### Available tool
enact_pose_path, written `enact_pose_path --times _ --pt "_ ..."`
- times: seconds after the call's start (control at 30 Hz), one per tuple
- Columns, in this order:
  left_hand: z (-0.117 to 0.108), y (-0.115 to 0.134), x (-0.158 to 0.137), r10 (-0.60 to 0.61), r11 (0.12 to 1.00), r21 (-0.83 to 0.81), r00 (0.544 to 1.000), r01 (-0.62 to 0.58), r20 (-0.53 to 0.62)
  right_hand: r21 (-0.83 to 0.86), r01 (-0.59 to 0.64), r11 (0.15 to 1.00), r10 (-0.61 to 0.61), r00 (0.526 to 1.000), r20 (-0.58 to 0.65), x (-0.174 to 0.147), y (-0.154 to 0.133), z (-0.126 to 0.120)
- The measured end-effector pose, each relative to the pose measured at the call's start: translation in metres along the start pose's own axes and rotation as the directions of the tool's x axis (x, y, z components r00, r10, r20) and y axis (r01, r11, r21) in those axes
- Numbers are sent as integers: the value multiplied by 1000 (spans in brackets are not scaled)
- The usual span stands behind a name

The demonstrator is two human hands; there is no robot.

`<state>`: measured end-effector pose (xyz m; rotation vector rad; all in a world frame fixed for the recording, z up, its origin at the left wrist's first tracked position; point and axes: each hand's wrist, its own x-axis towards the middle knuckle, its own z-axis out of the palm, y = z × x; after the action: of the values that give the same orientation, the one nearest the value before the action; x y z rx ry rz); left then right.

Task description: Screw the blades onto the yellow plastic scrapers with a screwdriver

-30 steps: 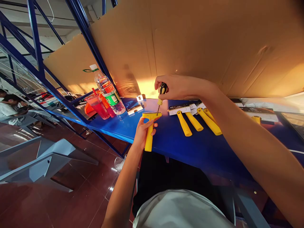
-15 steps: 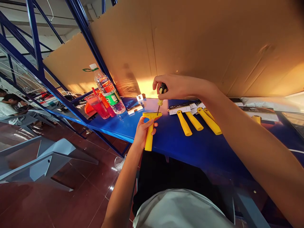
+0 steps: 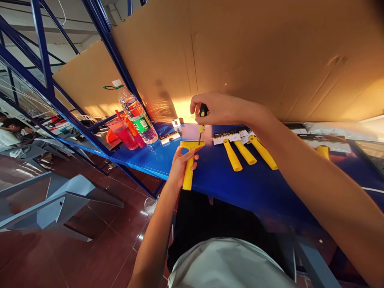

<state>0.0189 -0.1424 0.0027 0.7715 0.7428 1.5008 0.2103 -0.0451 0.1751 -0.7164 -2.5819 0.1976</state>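
My left hand [image 3: 180, 163] is wrapped round a yellow T-shaped scraper [image 3: 188, 176], its handle pointing down toward me. Above it, my right hand [image 3: 211, 109] grips a screwdriver [image 3: 201, 128] with a black and yellow handle. The screwdriver stands nearly upright, and its tip meets the right part of the scraper's head; the screw itself is too small to make out. To the right, several yellow scraper handles [image 3: 232, 156] lie on the blue table [image 3: 207, 176], with white and black packaging [image 3: 229, 138] about their heads.
A water bottle [image 3: 139, 116] and a red cup [image 3: 123, 132] stand at the table's left. Near them lies a small white box [image 3: 176, 123]. Cardboard [image 3: 255, 52] walls the back. A grey chair [image 3: 69, 192] and a seated person [image 3: 13, 134] are on the left.
My right hand has shifted slightly left and its grip on the screwdriver handle has turned a little. The scraper in my left hand stays almost where it was.
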Motion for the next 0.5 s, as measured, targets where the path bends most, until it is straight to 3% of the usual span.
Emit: enact_pose_path --times 0.5 --pt "-1 0 1 2 1000 -2 1000 -2 -2 -21 12 1000 -11 1000 10 -2 4 -1"
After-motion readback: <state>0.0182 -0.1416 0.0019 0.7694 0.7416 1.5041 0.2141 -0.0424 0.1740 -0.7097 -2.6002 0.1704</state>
